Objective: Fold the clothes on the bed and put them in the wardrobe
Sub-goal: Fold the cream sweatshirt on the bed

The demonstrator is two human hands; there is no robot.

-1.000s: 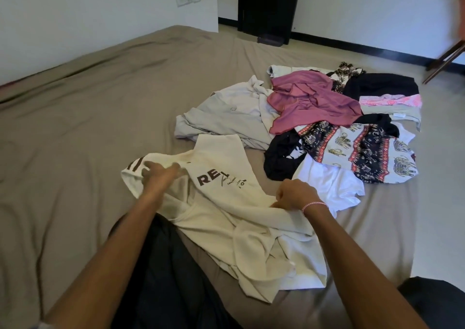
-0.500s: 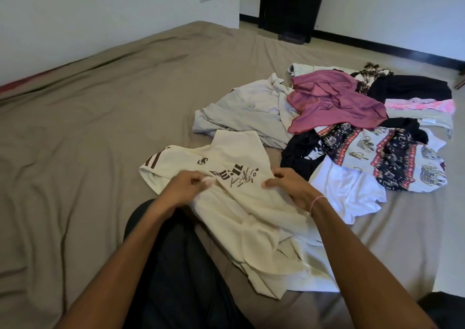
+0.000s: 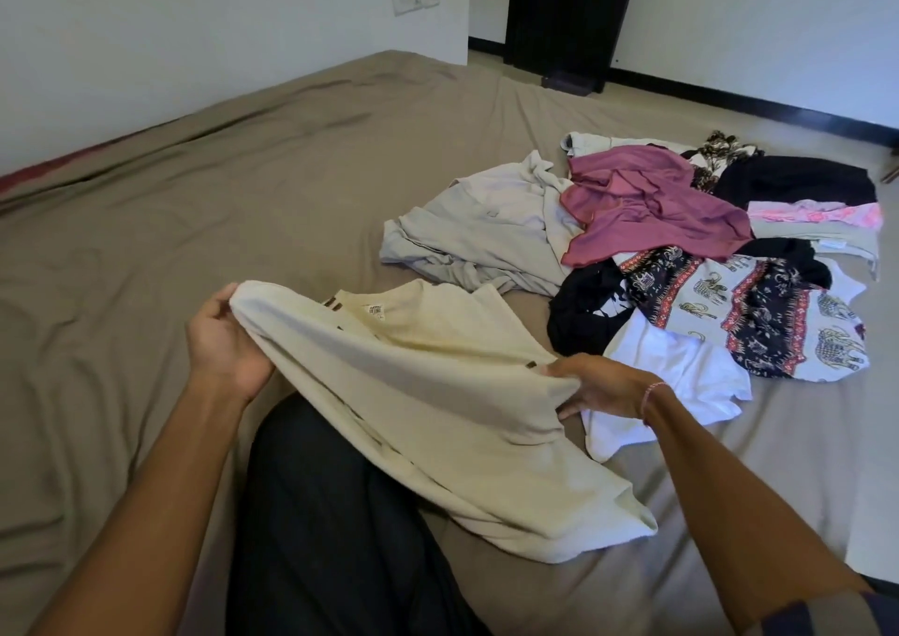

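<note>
Home bedroom. Big bed (image 3: 243, 207) with a taupe sheet fills most of the view, loose pile of clothes (image 3: 681, 256) on it. Plain white walls (image 3: 194, 27), wall switch plate (image 3: 416, 0), dark doorway (image 3: 564, 12), black skirting (image 3: 778, 105).

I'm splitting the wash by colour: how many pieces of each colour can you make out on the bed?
cream shirt: 1
pale grey garments: 2
magenta garment: 1
pink garment: 1
white shirt: 1
patterned garments: 2
black garments: 2
Total: at least 10; the pile may hide more.
</note>
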